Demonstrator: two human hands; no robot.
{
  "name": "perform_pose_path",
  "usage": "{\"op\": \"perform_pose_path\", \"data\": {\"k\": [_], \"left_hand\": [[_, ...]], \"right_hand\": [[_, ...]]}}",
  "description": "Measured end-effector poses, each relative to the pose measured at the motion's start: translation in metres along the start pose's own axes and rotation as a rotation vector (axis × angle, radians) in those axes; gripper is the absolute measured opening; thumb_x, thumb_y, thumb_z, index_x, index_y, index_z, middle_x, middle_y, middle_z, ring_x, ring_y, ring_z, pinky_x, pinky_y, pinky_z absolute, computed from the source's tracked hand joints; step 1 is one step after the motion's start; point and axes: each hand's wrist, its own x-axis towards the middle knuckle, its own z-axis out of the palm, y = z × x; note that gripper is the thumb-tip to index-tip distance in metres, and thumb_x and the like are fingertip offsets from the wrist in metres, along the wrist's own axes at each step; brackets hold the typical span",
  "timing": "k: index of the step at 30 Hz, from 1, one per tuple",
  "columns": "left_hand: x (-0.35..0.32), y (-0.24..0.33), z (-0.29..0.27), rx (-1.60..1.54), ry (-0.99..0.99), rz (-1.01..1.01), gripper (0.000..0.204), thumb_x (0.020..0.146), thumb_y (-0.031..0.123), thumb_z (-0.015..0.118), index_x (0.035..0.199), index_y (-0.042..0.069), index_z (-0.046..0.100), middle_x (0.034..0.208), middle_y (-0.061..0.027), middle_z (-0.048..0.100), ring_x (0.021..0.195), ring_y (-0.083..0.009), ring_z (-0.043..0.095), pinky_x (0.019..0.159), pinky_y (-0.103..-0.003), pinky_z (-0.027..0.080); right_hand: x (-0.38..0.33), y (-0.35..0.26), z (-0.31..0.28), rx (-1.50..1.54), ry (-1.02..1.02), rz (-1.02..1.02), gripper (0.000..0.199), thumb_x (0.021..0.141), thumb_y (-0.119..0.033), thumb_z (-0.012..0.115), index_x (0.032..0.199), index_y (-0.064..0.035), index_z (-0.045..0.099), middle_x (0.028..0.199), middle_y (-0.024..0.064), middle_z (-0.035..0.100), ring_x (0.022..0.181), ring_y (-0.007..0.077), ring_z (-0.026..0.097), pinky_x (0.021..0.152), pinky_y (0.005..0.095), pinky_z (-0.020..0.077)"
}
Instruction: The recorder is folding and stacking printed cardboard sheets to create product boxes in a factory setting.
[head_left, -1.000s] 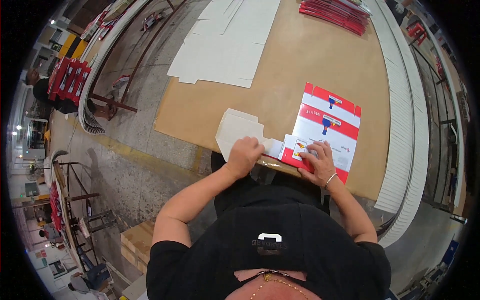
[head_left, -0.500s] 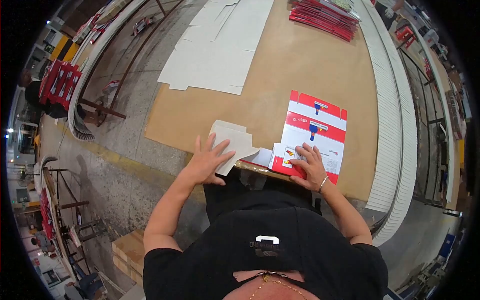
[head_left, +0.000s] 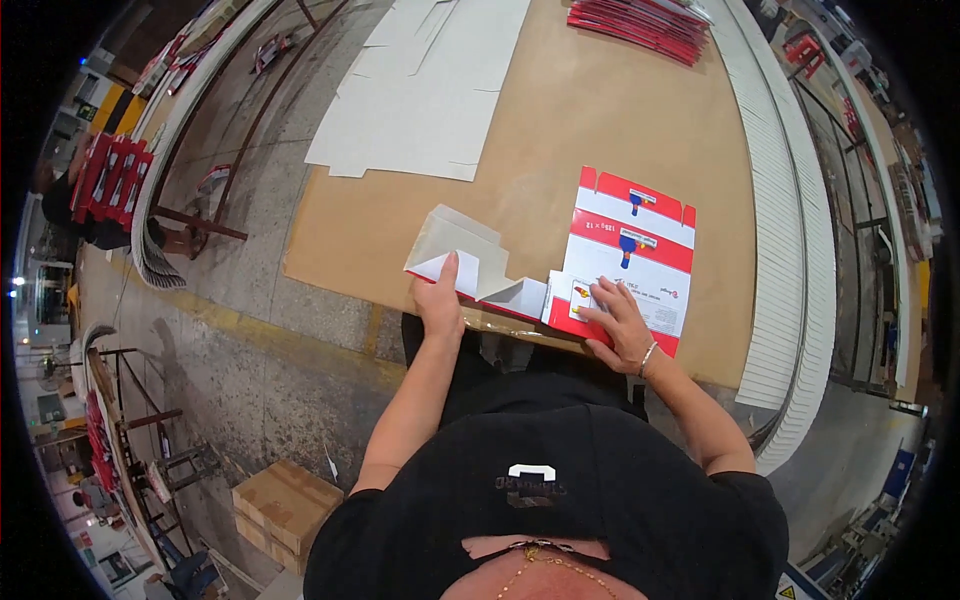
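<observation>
A red and white printed carton blank (head_left: 632, 235) lies at the near edge of the table, partly folded. Its left end shows the grey inner side, with a flap (head_left: 440, 262) bent up and over to bare a white and red strip. My left hand (head_left: 438, 300) pinches that flap at its near edge, thumb on top and the other fingers hidden beneath. On the printed panel, my right hand (head_left: 618, 325) rests with fingers stretched out, pressing near a small window-like picture. A bracelet circles the right wrist.
The table is covered in brown board (head_left: 600, 100). Flat white-grey carton sheets (head_left: 410, 110) lie far left, and a stack of red folded cartons (head_left: 640, 28) far right. A ribbed white strip (head_left: 770, 200) edges the right side. A cardboard box (head_left: 285, 510) stands on the floor at left.
My left hand has gone from lying spread on the grey end to pinching its near edge, which is now folded upward. The right hand stays nearly in place on the printed panel.
</observation>
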Motion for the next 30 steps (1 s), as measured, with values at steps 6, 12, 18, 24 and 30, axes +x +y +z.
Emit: {"op": "perform_pose_path", "data": {"k": [6,12,18,24,30], "left_hand": [[-0.008,0.004,0.02,0.772,-0.629,0.75,0.052,0.09,0.012,0.064,0.139,0.005,0.05,0.15,-0.0169,0.04,0.137,-0.0354,0.039,0.113,-0.045,0.032],[-0.007,0.021,0.023,1.464,-1.088,0.827,0.064,0.092,0.047,0.052,0.149,0.022,0.039,0.16,-0.0155,0.021,0.141,-0.0532,0.017,0.115,-0.063,0.014],[-0.003,0.015,0.018,1.382,-1.054,0.796,0.063,0.092,0.043,0.053,0.15,0.023,0.039,0.159,-0.0181,0.022,0.142,-0.0509,0.019,0.115,-0.062,0.015],[-0.005,0.01,0.017,1.38,-1.032,0.785,0.054,0.098,0.041,0.042,0.149,0.022,0.041,0.16,-0.0191,0.019,0.144,-0.048,0.016,0.116,-0.062,0.012],[-0.007,0.012,0.019,1.493,-1.019,0.82,0.054,0.098,0.039,0.043,0.149,0.024,0.041,0.16,-0.0187,0.02,0.144,-0.0473,0.016,0.117,-0.06,0.011]], "right_hand": [[0.0,-0.002,0.001,-0.058,-0.005,-0.057,0.061,0.085,-0.011,0.066,0.141,-0.0289,0.048,0.147,0.0233,0.037,0.141,0.044,0.031,0.117,0.0578,0.0224],[0.006,-0.007,0.001,-0.141,-0.045,-0.065,0.06,0.089,-0.018,0.066,0.142,-0.0354,0.046,0.149,0.0213,0.037,0.14,0.0438,0.032,0.116,0.0572,0.0238],[0.003,-0.006,-0.001,-0.072,-0.019,-0.086,0.061,0.089,-0.018,0.067,0.143,-0.0355,0.045,0.149,0.0191,0.039,0.14,0.0412,0.034,0.115,0.0554,0.027],[0.004,-0.008,0.0,-0.148,-0.031,-0.083,0.062,0.088,-0.016,0.067,0.142,-0.0354,0.046,0.148,0.0175,0.04,0.139,0.0405,0.036,0.116,0.055,0.0269],[0.004,-0.008,0.001,-0.122,0.009,-0.099,0.062,0.088,-0.014,0.067,0.142,-0.0355,0.046,0.147,0.0175,0.041,0.139,0.04,0.036,0.116,0.0543,0.0274]]}}
